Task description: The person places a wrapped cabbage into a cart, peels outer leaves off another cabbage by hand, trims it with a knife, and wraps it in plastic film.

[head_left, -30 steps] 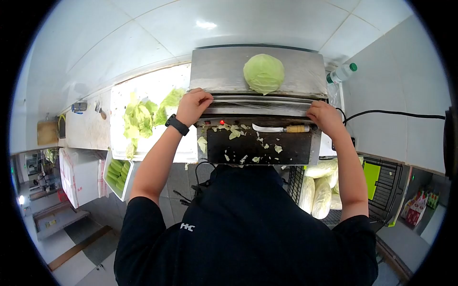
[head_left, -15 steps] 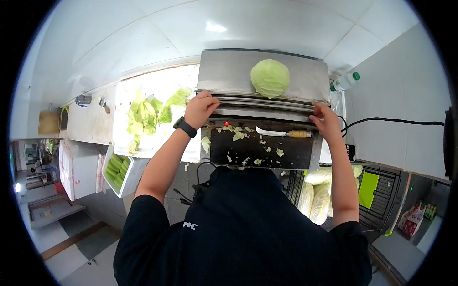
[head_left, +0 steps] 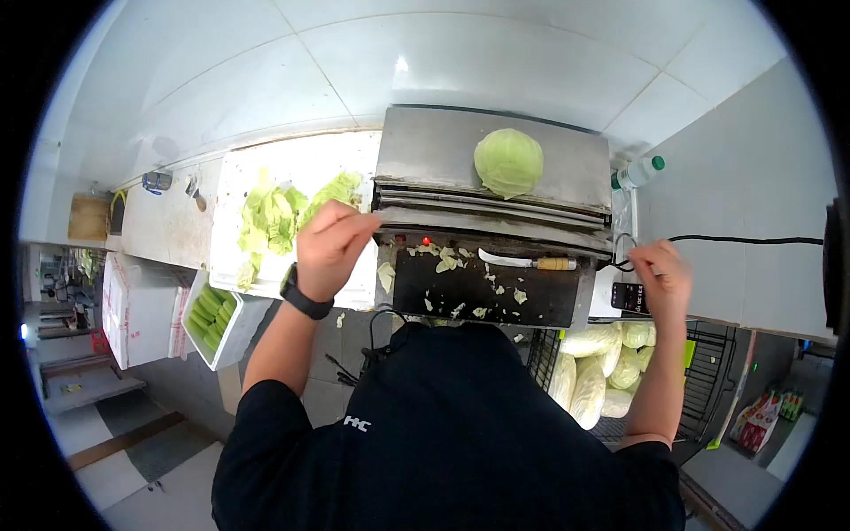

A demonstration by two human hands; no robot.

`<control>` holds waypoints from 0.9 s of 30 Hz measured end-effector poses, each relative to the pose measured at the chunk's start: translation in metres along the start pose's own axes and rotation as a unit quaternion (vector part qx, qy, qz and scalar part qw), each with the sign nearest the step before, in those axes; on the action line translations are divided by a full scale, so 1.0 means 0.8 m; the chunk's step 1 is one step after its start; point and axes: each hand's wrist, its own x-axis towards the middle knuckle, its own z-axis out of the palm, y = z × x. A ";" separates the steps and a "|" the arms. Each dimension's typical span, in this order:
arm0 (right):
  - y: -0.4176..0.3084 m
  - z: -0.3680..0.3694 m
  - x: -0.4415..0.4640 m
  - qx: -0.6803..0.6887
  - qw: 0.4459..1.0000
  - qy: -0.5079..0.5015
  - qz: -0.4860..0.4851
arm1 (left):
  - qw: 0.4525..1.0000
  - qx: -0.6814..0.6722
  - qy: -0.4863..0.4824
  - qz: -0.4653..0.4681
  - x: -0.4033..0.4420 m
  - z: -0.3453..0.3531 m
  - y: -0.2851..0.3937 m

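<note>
My left hand [head_left: 332, 243], with a black watch on the wrist, is pinched closed at the left end of the metal wrapping machine [head_left: 425, 146]. My right hand [head_left: 662, 274] is pinched closed beyond its right end. A thin clear film [head_left: 496, 221], hard to make out, stretches between the two hands over the machine's rollers. On the metal top sits a round green cabbage [head_left: 509, 163]. A curved knife [head_left: 527, 261] with a wooden handle lies on the dark plate [head_left: 469, 296] among leaf scraps.
Loose leaves [head_left: 274, 217] lie on a white board [head_left: 341, 159] at left. Below it, a white box [head_left: 232, 341] holds green vegetables. Wrapped cabbages [head_left: 589, 389] fill a black basket at right, near a phone [head_left: 629, 297], a bottle [head_left: 639, 173] and a black cable [head_left: 744, 239].
Both hands have moved down toward my body and farther apart, away from the rollers, with the film between them. The camera view has shifted slightly.
</note>
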 end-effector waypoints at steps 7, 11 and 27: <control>0.029 -0.040 0.089 0.082 0.989 0.116 0.028 | 0.998 0.023 0.055 -0.005 0.120 -0.028 -0.006; 0.054 -0.020 0.184 0.131 0.976 0.146 0.090 | 0.996 -0.007 0.081 -0.042 0.197 0.013 -0.060; 0.202 0.181 0.276 -0.207 0.975 0.071 0.027 | 0.976 0.143 0.111 -0.119 0.204 0.236 -0.210</control>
